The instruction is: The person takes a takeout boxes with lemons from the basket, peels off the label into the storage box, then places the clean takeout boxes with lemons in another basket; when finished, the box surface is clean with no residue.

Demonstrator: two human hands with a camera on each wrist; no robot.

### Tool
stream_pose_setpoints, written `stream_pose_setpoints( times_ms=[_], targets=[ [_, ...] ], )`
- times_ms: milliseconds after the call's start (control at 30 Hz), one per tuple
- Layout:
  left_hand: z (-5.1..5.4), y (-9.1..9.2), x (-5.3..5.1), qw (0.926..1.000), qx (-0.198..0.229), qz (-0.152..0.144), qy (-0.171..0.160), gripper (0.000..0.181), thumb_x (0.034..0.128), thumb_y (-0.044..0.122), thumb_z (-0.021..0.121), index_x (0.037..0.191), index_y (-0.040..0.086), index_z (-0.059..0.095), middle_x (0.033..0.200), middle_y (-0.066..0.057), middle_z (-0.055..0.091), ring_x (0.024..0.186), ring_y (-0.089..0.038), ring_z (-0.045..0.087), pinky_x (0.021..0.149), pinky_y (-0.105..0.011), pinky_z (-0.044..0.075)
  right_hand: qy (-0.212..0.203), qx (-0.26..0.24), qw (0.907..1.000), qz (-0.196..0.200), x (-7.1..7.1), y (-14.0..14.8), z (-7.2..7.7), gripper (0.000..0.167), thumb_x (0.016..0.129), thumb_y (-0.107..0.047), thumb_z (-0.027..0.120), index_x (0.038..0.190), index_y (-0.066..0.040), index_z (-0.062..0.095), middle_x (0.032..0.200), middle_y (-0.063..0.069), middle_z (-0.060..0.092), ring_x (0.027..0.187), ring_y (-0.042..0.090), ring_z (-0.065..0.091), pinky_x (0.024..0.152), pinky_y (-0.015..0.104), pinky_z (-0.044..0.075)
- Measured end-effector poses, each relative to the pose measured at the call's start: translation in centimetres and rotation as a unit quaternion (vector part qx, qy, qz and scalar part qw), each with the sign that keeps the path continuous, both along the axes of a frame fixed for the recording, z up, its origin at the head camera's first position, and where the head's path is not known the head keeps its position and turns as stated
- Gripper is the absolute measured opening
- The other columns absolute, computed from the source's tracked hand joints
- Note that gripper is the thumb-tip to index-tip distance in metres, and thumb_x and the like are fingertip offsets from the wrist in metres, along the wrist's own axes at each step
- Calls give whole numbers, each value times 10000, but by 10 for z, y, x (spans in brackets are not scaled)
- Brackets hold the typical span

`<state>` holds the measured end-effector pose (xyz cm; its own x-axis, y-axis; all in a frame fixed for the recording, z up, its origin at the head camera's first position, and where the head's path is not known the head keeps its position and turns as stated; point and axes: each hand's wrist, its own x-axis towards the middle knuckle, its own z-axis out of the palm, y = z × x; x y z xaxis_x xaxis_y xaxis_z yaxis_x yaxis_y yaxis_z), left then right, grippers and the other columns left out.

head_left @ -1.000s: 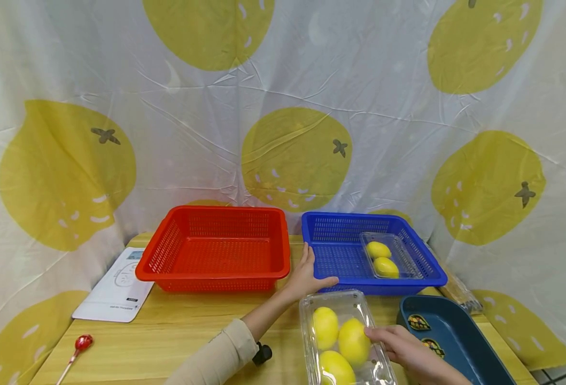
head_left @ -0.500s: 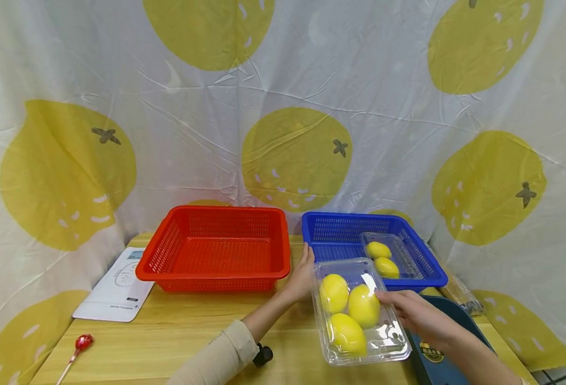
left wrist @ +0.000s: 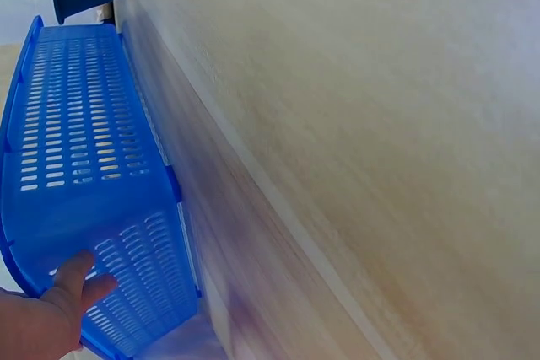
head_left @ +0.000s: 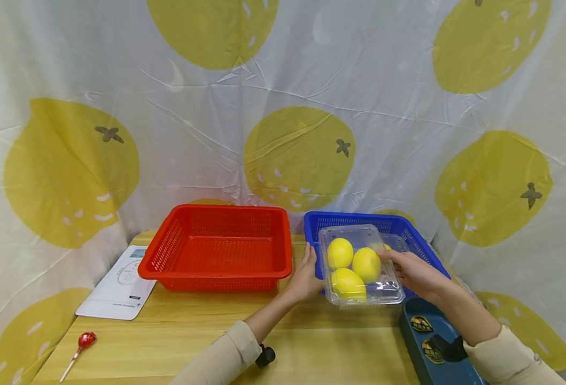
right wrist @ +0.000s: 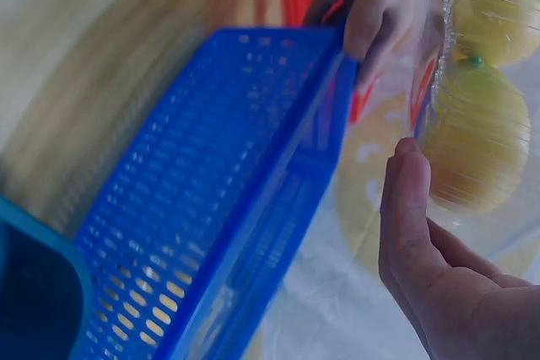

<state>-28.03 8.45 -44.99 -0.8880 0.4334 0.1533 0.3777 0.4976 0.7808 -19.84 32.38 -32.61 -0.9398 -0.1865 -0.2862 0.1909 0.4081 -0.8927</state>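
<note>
My right hand [head_left: 415, 271] pinches the right side of a clear plastic box [head_left: 389, 293] of three yellow lemons [head_left: 366, 264]. The box is held up, tilted, over the front of the blue basket [head_left: 350, 218]. In the right wrist view the fingers [right wrist: 409, 196] touch the box's wall. My left hand [head_left: 305, 274] stays at the blue basket's front left corner, its fingers straight along the side; the left wrist view shows fingertips [left wrist: 99, 288] against the outer wall. Behind the raised box, a second clear box [head_left: 398, 242] lies in the basket, mostly hidden.
A red basket [head_left: 215, 275] stands left of the blue one. A white flat device [head_left: 119, 291] with a small display lies further left, and a red lollipop [head_left: 86, 340] near the front. Front right, a dark teal basin [head_left: 410, 334] sits partly under my right arm.
My right hand has lifted the box of lemons from the table's front and carried it forward over the blue basket. My left hand keeps its place at the basket's corner.
</note>
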Motion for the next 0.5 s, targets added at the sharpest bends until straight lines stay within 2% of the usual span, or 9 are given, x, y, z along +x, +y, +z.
stream_pose_setpoints(
  times_ms=[100, 267, 333, 400, 467, 500],
  targets=[
    [0, -1, 0, 10000, -19, -7, -35, 1013, 797, 264, 771, 1515, -89, 149, 1639, -202, 25, 1462, -387, 265, 1155, -455, 344, -51, -15, 10000, -28, -15, 4, 0, 589, 1011, -474, 440, 1318, 22, 518, 1049, -47, 627, 975, 83, 607, 868, 224, 496],
    [1, -1, 1, 9999, -83, 10, -142, 1073, 788, 349, 789, 1518, -83, 132, 1640, -197, -1, 1459, -393, 268, 1148, -452, 357, -114, 47, 9999, -70, -38, 9, -1, 575, 997, -510, 449, 1268, -9, 525, 956, -55, 611, 949, 106, 608, 867, 251, 502],
    [2, -1, 1, 9998, -41, 20, -200, 1110, 784, 419, 785, 1523, -71, 118, 1639, -197, -12, 1456, -409, 265, 1150, -476, 348, -121, 96, 9997, -172, -47, 9, -2, 487, 986, -516, 473, 1068, -51, 592, 798, -63, 549, 816, 101, 573, 812, 249, 485],
    [2, 0, 1, 9995, 34, 28, -317, 1134, 782, 491, 765, 1535, -41, 104, 1644, -173, -24, 1462, -415, 249, 1157, -507, 327, -160, 121, 9994, -274, -55, 10, -2, 418, 977, -517, 493, 882, -116, 570, 693, -67, 453, 702, 97, 500, 754, 248, 451],
    [3, 0, 2, 9991, 137, 20, -412, 1149, 779, 535, 749, 1542, -21, 95, 1648, -155, -33, 1465, -422, 236, 1157, -536, 313, -187, 137, 9990, -390, -63, 11, -3, 443, 968, -516, 512, 718, -159, 433, 619, -56, 318, 605, 112, 380, 695, 268, 400],
    [3, 0, 2, 9988, 184, 5, -450, 1152, 778, 548, 742, 1545, -12, 90, 1650, -145, -38, 1467, -422, 231, 1158, -545, 308, -201, 156, 9987, -449, -67, 11, -4, 478, 962, -518, 522, 692, -163, 351, 607, -47, 254, 576, 122, 317, 672, 285, 369]
  ],
)
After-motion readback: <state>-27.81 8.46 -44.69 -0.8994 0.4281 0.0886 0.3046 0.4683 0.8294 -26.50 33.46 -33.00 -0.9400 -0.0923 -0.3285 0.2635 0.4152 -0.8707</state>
